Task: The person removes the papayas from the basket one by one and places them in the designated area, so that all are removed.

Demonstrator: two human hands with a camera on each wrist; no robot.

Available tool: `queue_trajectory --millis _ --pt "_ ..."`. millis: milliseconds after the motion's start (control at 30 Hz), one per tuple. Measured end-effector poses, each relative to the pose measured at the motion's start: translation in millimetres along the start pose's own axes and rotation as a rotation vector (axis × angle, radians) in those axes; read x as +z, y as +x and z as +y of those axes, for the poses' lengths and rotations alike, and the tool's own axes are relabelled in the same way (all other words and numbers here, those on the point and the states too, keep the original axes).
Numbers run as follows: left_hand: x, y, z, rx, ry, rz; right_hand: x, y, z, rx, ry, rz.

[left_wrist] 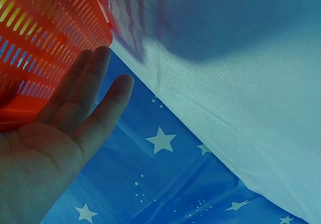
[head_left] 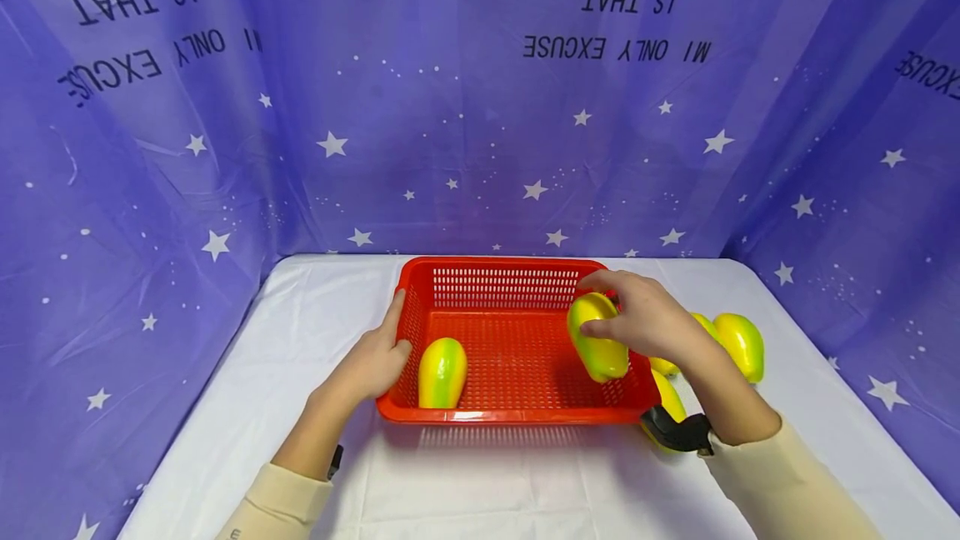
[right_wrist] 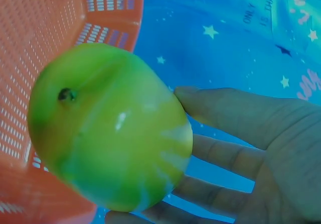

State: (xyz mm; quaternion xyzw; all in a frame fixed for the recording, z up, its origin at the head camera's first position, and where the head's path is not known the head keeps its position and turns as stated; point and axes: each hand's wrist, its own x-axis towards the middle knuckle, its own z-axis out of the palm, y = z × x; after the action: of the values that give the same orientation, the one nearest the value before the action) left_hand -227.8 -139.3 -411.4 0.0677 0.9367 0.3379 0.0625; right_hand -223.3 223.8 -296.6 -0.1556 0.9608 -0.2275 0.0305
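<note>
My right hand (head_left: 651, 317) grips a yellow-green mango (head_left: 597, 338) over the right end of a red plastic basket (head_left: 517, 417). In the right wrist view the thumb and fingers wrap one side of that mango (right_wrist: 113, 128), its dark stem spot facing the camera. Against the basket's left wall rests my left hand (head_left: 372, 362), its fingers extended along the outside. The left wrist view shows those straight fingers (left_wrist: 83, 91) beside the slotted wall. Inside the basket, a second mango (head_left: 442, 373) lies at the front left.
Several more mangoes (head_left: 741, 347) lie on the white tablecloth (head_left: 315, 315) right of the basket, partly hidden by my right hand and forearm. A purple star-printed curtain (head_left: 480, 148) encloses the table at the back and both sides.
</note>
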Motion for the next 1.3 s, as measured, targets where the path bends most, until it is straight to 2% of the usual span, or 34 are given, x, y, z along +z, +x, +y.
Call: queue_trajectory --millis 400,633,1067,1300 --pt "3.0 0.4 -0.4 0.016 -0.006 -0.005 -22.3 -22.9 33.9 0.053 0.002 0.04" --pt "0.8 0.0 0.4 0.001 0.002 -0.013 -30.7 -35.9 59.0 0.09 -0.003 0.038" --pt "-0.6 2.2 -0.2 -0.001 0.007 -0.014 -25.7 -55.9 93.2 0.108 0.013 0.017" --pt "-1.1 3.1 -1.4 -0.005 0.007 -0.037 -24.7 -68.8 115.4 0.132 0.051 0.014"
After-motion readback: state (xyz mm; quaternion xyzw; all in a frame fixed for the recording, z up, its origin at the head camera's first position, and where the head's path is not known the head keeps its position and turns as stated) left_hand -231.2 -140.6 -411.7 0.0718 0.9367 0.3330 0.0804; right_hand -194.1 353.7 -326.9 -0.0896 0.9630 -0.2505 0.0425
